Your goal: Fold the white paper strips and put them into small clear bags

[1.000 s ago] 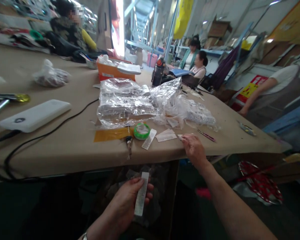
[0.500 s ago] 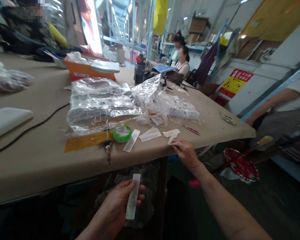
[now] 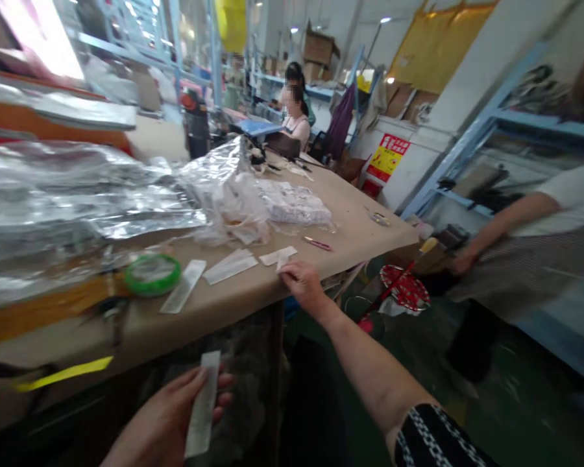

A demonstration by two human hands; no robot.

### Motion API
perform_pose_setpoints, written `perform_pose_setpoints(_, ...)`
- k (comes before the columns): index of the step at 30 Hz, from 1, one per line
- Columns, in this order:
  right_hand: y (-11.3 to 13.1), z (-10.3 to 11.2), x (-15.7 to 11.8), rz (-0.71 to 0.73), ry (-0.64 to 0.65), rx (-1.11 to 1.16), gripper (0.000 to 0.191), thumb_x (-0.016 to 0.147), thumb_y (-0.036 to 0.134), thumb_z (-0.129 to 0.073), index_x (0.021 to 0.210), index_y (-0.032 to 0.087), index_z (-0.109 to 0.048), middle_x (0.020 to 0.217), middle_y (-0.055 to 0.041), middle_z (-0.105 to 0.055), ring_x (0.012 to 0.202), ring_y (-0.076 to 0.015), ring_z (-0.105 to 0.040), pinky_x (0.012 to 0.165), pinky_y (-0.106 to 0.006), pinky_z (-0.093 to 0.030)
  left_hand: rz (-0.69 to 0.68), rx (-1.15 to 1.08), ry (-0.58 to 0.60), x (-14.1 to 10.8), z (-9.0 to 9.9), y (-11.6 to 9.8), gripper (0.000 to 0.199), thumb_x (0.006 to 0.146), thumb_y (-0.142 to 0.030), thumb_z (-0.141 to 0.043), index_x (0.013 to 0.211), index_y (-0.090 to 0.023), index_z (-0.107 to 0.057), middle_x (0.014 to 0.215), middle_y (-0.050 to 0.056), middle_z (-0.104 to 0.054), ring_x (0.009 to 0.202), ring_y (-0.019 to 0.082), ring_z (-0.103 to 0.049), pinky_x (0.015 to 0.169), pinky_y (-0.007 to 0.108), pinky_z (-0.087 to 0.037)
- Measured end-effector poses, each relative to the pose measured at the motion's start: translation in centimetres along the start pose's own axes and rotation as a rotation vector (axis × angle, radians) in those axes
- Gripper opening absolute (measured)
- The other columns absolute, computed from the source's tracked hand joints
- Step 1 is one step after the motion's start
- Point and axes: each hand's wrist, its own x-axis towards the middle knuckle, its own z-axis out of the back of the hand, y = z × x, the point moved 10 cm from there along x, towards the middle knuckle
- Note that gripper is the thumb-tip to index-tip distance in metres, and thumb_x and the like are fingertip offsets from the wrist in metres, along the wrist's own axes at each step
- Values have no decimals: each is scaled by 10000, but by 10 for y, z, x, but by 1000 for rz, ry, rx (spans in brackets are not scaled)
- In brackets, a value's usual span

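Note:
Below the table edge my left hand (image 3: 163, 412) is closed around a narrow white strip (image 3: 203, 405), thumb on its face and fingers behind. The strip looks like a printed label strip, too blurred to read. At the table's front edge my right hand (image 3: 304, 285) pinches a small white strip (image 3: 283, 260), its fingertips by the tabletop. Another pale strip (image 3: 268, 257) lies right beside those fingers. Further left rest more white strips (image 3: 231, 266) and a single one (image 3: 183, 287). A green-rimmed roll of tape (image 3: 175, 269) lies left of them.
Crumpled clear plastic bags (image 3: 126, 194) cover the table's left and middle. A pink-handled small tool (image 3: 317, 244) lies behind my right hand. A dark bottle (image 3: 196, 130) stands at the back. On the right is a person (image 3: 530, 240), near a red round object (image 3: 405, 287).
The view has swung to the right, so the table's things appear further left. Both hands keep hold of their strips. A yellow strip has come into view at lower left.

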Motion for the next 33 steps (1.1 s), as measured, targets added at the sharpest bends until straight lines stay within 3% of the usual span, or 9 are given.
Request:
perform_pose_setpoints(2, 16, 9, -6, -11, -68, 115, 159, 898, 162, -499, 881, 165, -658, 905, -85, -653, 870, -196, -608, 816, -347, -489, -30, 16, 17, -12, -10, -7, 112, 812, -78, -567, 916, -78, -608, 788, 124, -679, 564, 165, -632, 481, 231, -519)
perform_pose_setpoints(5, 62, 13, -24, 65, -100, 310, 139, 886, 163, -538, 944, 201, -658, 1008, -76, -643, 1019, -212, -579, 926, -400, -453, -39, -65, 40, -16, -18, -9, 100, 853, -119, -514, 886, -74, -596, 732, 115, -659, 559, 164, -621, 517, 254, -521)
perform_pose_setpoints(9, 145, -9, -62, 339, 81, 504, 201, 890, 146, -537, 1033, 248, -635, 1024, -52, -651, 1077, -218, -561, 930, -431, -469, -110, -248, 163, -14, -30, -12, 73, 787, -73, -542, 803, -72, -613, 687, 73, -623, 521, 121, -566, 497, 217, -474)
perform_pose_setpoints(12, 174, -29, -85, 434, 151, 504, 171, 911, 157, -511, 999, 220, -643, 991, -58, -662, 1065, -206, -567, 938, -424, -470, -147, -374, 214, -14, -32, -13, 67, 695, -17, -568, 708, -75, -599, 642, 36, -582, 479, 75, -503, 427, 156, -371)
perform_pose_setpoints(15, 179, -42, -94, 481, 192, 448, 164, 916, 142, -495, 969, 187, -643, 973, -68, -667, 1065, -198, -566, 964, -423, -453, -159, -419, 174, -14, -25, -13, 66, 683, -16, -563, 696, -73, -593, 659, 50, -589, 505, 85, -517, 433, 155, -373)
perform_pose_setpoints(19, 180, -44, -97, 527, 211, 369, 165, 922, 130, -475, 969, 169, -628, 995, -71, -659, 1085, -202, -551, 990, -437, -424, -168, -429, 160, -12, -20, -12, 39, 693, -36, -582, 691, -74, -592, 657, 55, -588, 520, 93, -527, 444, 156, -390)
perform_pose_setpoints(27, 183, -53, -99, 500, 246, 240, 178, 928, 143, -447, 965, 169, -619, 1027, -64, -647, 1102, -215, -526, 1025, -451, -363, -201, -427, 107, -10, -12, -12, 38, 720, -47, -620, 705, -80, -612, 695, 49, -605, 563, 84, -546, 478, 145, -415)
perform_pose_setpoints(33, 185, -60, -101, 472, 280, 203, 166, 924, 142, -456, 950, 169, -618, 1019, -62, -654, 1084, -221, -533, 1022, -454, -341, -195, -444, 106, -11, -12, -10, 114, 798, -161, -630, 723, -76, -623, 705, 58, -610, 564, 84, -550, 473, 143, -415)
